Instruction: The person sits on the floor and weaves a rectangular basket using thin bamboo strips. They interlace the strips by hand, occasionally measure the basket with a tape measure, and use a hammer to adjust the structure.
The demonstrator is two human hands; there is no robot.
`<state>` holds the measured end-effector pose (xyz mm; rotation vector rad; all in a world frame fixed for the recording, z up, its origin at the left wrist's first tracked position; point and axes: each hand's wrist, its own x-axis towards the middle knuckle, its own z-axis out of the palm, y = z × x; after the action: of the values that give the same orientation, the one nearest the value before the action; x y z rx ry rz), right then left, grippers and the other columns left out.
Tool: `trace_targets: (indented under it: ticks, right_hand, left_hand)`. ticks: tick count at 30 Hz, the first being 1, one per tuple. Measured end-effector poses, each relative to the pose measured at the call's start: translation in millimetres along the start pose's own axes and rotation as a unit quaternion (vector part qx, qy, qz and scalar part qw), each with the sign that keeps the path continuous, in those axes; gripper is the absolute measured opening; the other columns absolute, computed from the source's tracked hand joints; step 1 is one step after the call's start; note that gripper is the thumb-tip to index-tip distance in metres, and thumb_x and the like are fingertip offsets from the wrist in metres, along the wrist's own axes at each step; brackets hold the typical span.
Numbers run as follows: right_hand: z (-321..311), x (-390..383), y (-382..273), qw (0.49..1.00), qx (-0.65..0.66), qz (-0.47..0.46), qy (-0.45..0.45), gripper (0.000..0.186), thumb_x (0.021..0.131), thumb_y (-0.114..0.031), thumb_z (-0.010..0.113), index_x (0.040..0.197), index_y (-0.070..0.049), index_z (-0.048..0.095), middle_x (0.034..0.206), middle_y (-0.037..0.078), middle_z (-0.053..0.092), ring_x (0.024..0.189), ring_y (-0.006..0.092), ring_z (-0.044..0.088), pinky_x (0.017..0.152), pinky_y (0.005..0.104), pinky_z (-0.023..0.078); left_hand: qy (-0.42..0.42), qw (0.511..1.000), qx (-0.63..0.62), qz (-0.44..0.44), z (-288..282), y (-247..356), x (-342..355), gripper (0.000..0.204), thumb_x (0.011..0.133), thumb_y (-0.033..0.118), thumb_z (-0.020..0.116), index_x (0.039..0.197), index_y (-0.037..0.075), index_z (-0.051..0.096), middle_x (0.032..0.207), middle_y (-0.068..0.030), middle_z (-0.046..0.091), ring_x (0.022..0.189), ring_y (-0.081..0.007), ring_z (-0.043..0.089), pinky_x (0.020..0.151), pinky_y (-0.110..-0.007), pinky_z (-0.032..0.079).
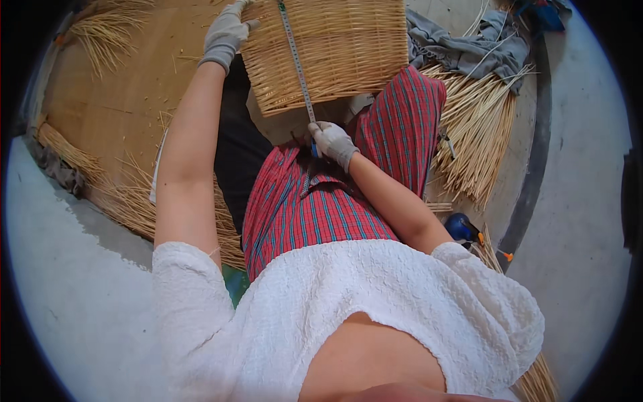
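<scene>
A pale tan wicker basket (335, 50) with tightly woven sides stands in front of my knees, cut off by the top of the view. My left hand (226, 32), in a light grey-white glove, grips its left edge with the thumb against the weave. Its fingertips run out of view. A tape measure's metal blade (295, 57) stretches up across the woven face and past the picture's upper edge. Below the basket's near rim, my gloved right hand (331, 141) is closed round the tape measure, whose blue case (315, 149) shows only in part.
A red checked cloth (321, 214) covers my lap. To the right lie a bundle of cane strips (475, 134), a grey cloth (469, 47) and a blue spray bottle (462, 228). More strips (127, 194) lie at left, beside a brown board (127, 107).
</scene>
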<state>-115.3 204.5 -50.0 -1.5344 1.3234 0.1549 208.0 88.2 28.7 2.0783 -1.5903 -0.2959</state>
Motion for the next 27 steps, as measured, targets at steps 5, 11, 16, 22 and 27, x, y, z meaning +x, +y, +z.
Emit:
trace_targets:
  ticks: [5,11,16,22,27]
  right_hand:
    - [14,18,22,0.999,-0.009,-0.029,0.026,0.046,0.100,-0.041,0.044,0.120,-0.007,0.068,0.114,0.021,0.069,0.111,0.0382,0.063,0.098,0.0443,0.049]
    - [10,-4,18,0.983,0.074,-0.162,0.043,0.037,0.100,-0.035,0.048,0.098,-0.005,0.070,0.094,0.017,0.071,0.093,0.0372,0.067,0.084,0.0448,0.051]
    - [4,-28,-11,0.943,0.243,-0.222,0.048,0.033,0.105,-0.029,0.047,0.095,-0.006,0.068,0.079,0.001,0.063,0.059,0.0083,0.054,0.057,0.0257,0.047]
    - [-1,-42,-24,0.921,0.347,-0.177,0.016,0.025,0.104,-0.025,0.051,0.095,-0.009,0.068,0.081,-0.001,0.063,0.060,0.0072,0.053,0.056,0.0254,0.047]
    - [21,-11,-3,0.893,0.351,-0.273,0.068,0.027,0.105,-0.029,0.052,0.099,-0.008,0.069,0.082,-0.002,0.063,0.069,0.0068,0.053,0.064,0.0234,0.047]
  left_hand:
    - [0.014,1.000,0.022,0.012,-4,6,-1,0.057,0.087,0.030,0.075,0.139,0.017,0.055,0.137,-0.0125,0.061,0.126,-0.0304,0.058,0.107,-0.040,0.046]
    - [0.049,0.996,0.078,0.021,-16,35,-2,0.030,0.091,0.035,0.067,0.115,0.016,0.067,0.108,-0.0129,0.070,0.105,-0.0357,0.064,0.089,-0.043,0.051]
    - [0.099,0.958,0.236,0.131,-25,79,5,0.017,0.090,0.033,0.063,0.095,0.017,0.068,0.102,-0.0092,0.067,0.092,-0.0335,0.063,0.080,-0.047,0.050]
    - [-0.040,0.985,0.158,0.061,-17,49,37,0.018,0.088,0.029,0.063,0.102,0.023,0.073,0.104,-0.0104,0.068,0.103,-0.0300,0.065,0.086,-0.044,0.053]
    - [-0.092,0.980,0.168,0.048,-27,81,43,0.020,0.091,0.030,0.061,0.107,0.024,0.071,0.106,-0.0104,0.069,0.105,-0.0299,0.066,0.085,-0.044,0.053]
